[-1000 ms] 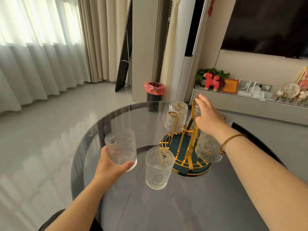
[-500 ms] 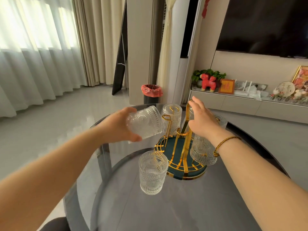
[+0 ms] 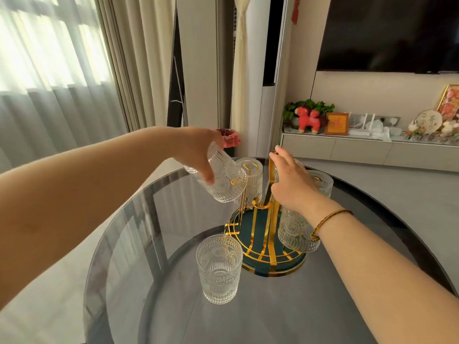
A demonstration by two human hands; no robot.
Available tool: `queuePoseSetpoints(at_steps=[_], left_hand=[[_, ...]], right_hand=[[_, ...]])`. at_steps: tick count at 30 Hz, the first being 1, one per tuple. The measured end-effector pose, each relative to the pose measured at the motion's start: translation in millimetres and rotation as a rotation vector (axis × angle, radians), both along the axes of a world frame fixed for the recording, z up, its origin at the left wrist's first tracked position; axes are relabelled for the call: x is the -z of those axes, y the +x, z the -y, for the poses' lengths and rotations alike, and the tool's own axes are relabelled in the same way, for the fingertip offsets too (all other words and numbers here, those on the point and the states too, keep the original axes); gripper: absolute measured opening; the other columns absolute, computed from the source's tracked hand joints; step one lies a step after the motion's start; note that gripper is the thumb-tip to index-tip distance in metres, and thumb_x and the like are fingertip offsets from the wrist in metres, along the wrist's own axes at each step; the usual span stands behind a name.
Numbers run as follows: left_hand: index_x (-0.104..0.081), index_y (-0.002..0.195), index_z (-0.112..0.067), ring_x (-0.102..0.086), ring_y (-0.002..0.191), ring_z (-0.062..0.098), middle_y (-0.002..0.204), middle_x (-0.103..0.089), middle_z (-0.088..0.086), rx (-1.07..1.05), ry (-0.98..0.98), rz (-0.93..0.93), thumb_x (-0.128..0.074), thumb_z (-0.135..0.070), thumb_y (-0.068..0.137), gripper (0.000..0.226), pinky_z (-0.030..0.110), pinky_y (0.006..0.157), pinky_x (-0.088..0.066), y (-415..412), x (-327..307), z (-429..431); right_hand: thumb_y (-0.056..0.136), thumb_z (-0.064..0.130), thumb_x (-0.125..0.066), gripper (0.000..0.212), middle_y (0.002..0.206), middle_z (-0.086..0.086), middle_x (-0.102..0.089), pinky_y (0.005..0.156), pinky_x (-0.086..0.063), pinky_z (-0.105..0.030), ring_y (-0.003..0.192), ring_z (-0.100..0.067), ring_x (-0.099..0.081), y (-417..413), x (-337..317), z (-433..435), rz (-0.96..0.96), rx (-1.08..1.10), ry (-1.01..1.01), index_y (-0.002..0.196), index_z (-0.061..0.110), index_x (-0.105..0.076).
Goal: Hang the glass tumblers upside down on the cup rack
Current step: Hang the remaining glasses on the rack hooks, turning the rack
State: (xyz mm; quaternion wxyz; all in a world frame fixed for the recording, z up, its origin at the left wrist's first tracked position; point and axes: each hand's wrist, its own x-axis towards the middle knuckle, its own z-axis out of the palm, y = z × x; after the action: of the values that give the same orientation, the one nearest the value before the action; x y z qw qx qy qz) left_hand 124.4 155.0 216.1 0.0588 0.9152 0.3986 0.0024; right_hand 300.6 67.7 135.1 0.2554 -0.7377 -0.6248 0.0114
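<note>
- The left hand (image 3: pixel 198 155) has its grip wrapped around a glass tumbler (image 3: pixel 221 180). The tumbler is tipped over, with its open mouth facing down and toward 4 o'clock. A gold prong tip shows through the glass at its mouth.
- The right hand (image 3: pixel 290 187) rests at the top of the cup rack (image 3: pixel 269 234), on its tall gold handle. Its fingers (image 3: pixel 279 157) are spread a little. I cannot tell if the grip is closed on the handle.
- The cup rack is gold wire on a round dark green tray. It stands on the round glass table (image 3: pixel 323 306), a bit past the middle toward 12 o'clock.
- Three tumblers hang upside down on the rack. One (image 3: pixel 252 180) is at 11 o'clock, just behind the held tumbler. One (image 3: pixel 321 182) is at 1 o'clock, partly hidden by the right hand. One (image 3: pixel 295 234) is at 3 o'clock, under the right wrist.
- One more tumbler (image 3: pixel 219 268) stands upright on the table at 8 o'clock from the rack, just beside the tray. It is empty.
- A thin braided bracelet (image 3: pixel 327 223) is on the right wrist.
</note>
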Motion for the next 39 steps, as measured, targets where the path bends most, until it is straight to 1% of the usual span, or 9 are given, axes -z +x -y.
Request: queuePoseSetpoints(at_steps=[3,6,14,20,25,29,33,36,39], left_hand=[[-0.041,0.123,-0.023,-0.045,0.111,0.024,0.128,-0.048,0.004,0.038,-0.013,-0.016,-0.080,-0.030,0.058,0.076,0.038,0.098,-0.038,13.0,-7.7,0.5],[-0.040,0.124,-0.025,-0.043,0.109,0.020,0.129,-0.047,0.002,0.067,-0.055,0.000,-0.078,-0.030,0.061,0.074,0.031,0.092,-0.035,25.9,-10.0,-1.1],[-0.021,0.126,-0.025,-0.046,0.099,0.024,0.123,-0.047,0.008,0.033,-0.054,0.011,-0.080,-0.031,0.057,0.092,0.034,0.084,-0.044,46.8,-13.1,-2.1],[-0.032,0.126,-0.018,-0.045,0.107,0.023,0.128,-0.047,0.006,0.074,-0.012,-0.092,-0.079,-0.031,0.058,0.084,0.036,0.093,-0.040,49.0,-17.3,1.4],[-0.038,0.126,-0.017,-0.043,0.115,0.024,0.131,-0.045,0.005,0.104,-0.018,-0.093,-0.077,-0.031,0.061,0.076,0.035,0.097,-0.035,47.7,0.8,-0.3],[-0.036,0.130,-0.019,-0.040,0.123,0.025,0.137,-0.043,0.005,0.111,-0.066,-0.085,-0.075,-0.032,0.063,0.078,0.039,0.106,-0.030,52.1,20.6,-4.1],[-0.035,0.131,-0.020,-0.037,0.126,0.025,0.140,-0.040,0.004,0.139,-0.101,-0.085,-0.076,-0.030,0.062,0.081,0.037,0.106,-0.028,56.4,39.3,-4.2],[-0.033,0.129,-0.019,-0.042,0.120,0.024,0.137,-0.043,0.005,0.137,-0.126,-0.003,-0.078,-0.027,0.060,0.083,0.034,0.099,-0.033,56.9,48.2,-4.1],[-0.035,0.127,-0.018,-0.043,0.105,0.016,0.133,-0.045,0.005,0.139,-0.105,0.039,-0.079,-0.025,0.059,0.081,0.026,0.087,-0.032,55.4,54.4,-4.4]], right_hand=[[0.074,-0.007,-0.036,0.073,0.154,0.001,-0.002,0.113,-0.005,-0.035,0.139,-0.022,-0.004,1.9,0.1,0.1,0.000,-0.022,0.008,0.139,0.019,-0.013],[0.077,-0.003,-0.037,0.071,0.154,0.002,-0.002,0.112,-0.006,-0.036,0.139,-0.022,-0.003,3.6,0.5,0.1,-0.007,-0.029,0.008,0.139,0.020,-0.013],[0.081,0.007,-0.043,0.067,0.154,0.003,-0.001,0.113,-0.007,-0.036,0.139,-0.021,-0.004,5.2,1.7,-1.3,0.019,-0.045,-0.004,0.139,0.021,-0.012],[0.080,0.005,-0.043,0.068,0.154,0.002,-0.001,0.113,-0.007,-0.036,0.139,-0.021,-0.004,6.3,2.3,-1.0,0.025,-0.057,-0.003,0.139,0.021,-0.012],[0.079,0.003,-0.044,0.069,0.154,0.003,-0.001,0.113,-0.007,-0.036,0.139,-0.021,-0.005,6.6,2.7,-1.3,0.003,-0.054,0.006,0.138,0.022,-0.014],[0.078,0.002,-0.043,0.069,0.154,0.003,-0.002,0.113,-0.008,-0.036,0.139,-0.022,-0.006,7.1,3.6,-2.5,-0.002,-0.049,0.011,0.138,0.022,-0.015],[0.077,0.000,-0.043,0.070,0.154,0.003,-0.003,0.113,-0.009,-0.036,0.139,-0.022,-0.008,7.7,5.0,-3.9,-0.009,-0.048,0.021,0.138,0.022,-0.016],[0.076,0.000,-0.044,0.070,0.154,0.003,-0.004,0.113,-0.011,-0.037,0.139,-0.022,-0.009,7.6,5.3,-4.1,-0.014,-0.046,0.025,0.138,0.022,-0.017],[0.076,0.000,-0.045,0.071,0.153,0.003,-0.004,0.113,-0.011,-0.038,0.138,-0.022,-0.009,7.7,5.2,-3.4,-0.015,-0.049,0.026,0.138,0.022,-0.017]])
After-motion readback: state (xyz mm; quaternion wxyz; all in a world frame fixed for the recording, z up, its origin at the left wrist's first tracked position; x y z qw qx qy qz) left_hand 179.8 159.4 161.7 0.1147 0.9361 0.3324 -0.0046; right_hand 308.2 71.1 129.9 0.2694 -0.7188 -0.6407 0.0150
